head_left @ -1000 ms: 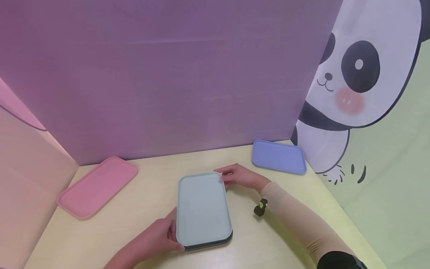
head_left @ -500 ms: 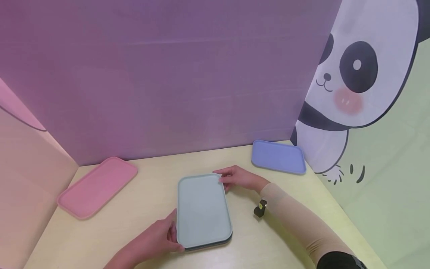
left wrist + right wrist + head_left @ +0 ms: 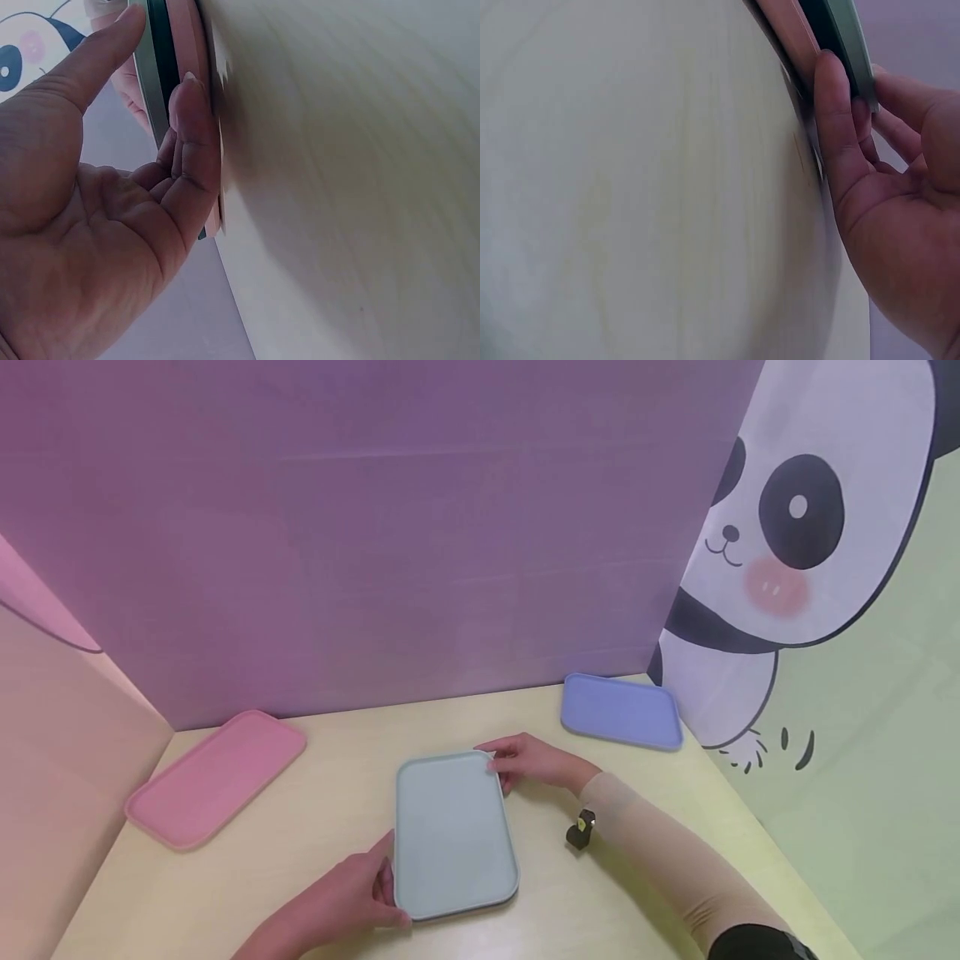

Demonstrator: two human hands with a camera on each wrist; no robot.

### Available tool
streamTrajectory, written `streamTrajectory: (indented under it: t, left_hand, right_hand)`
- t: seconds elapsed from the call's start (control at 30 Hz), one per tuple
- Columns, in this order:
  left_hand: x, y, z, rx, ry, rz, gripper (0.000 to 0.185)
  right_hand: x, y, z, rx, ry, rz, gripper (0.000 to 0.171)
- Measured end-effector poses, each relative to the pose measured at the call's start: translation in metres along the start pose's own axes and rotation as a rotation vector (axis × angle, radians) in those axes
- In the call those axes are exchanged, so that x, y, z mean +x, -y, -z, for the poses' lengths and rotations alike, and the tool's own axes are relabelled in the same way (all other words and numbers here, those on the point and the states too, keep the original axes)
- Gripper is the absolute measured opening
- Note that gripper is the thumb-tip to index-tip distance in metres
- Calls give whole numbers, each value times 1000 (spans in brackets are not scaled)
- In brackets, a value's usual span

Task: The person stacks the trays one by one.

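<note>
A pale wooden table (image 3: 315,827) carries a pink tray (image 3: 216,777) at nine o'clock, a stack of trays (image 3: 453,833) at centre, a blue tray (image 3: 621,711) at two o'clock.

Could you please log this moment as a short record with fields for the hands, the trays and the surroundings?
left hand: grips the near left corner of the tray stack
right hand: pinches the far right corner of the same stack
tray stack: pale green tray on top; wrist views show a dark layer and a pink one beneath
pink tray: far left of the table, apart from the stack
blue tray: far right corner
table: pale wood
backdrop: purple panel, panda picture at right
</note>
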State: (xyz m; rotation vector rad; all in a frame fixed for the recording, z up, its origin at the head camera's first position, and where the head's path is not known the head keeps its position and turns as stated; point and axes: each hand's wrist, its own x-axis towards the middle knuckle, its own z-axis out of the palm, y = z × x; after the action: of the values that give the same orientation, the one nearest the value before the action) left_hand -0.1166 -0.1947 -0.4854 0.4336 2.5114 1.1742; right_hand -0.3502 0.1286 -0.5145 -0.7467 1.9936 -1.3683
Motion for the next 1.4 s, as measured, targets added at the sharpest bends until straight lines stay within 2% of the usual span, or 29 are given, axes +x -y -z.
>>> streamTrajectory:
  t: [0.17,0.7,0.9,1.1,1.2,1.33,1.4]
  left_hand:
    - [0,0,0,-14,6,20,110]
    - [2,-2,4,-1,27,12,120]
    - [3,-3,6,-6,42,19,120]
    - [3,-3,11,20,49,6,117]
    - [3,-4,16,28,12,43,114]
    - [8,-8,24,36,-105,99,109]
    - [15,-10,28,51,-159,95,103]
  right_hand:
    - [0,1,0,13,4,-5,48]
    - [-1,-2,2,19,-6,-7,48]
    - [-6,1,0,25,-28,-12,47]
    - [-14,-1,3,32,-86,-6,43]
    - [-21,-3,10,21,-131,0,41]
    - [-34,-4,22,-9,-206,0,40]
    - [-42,-4,29,-26,-250,-7,39]
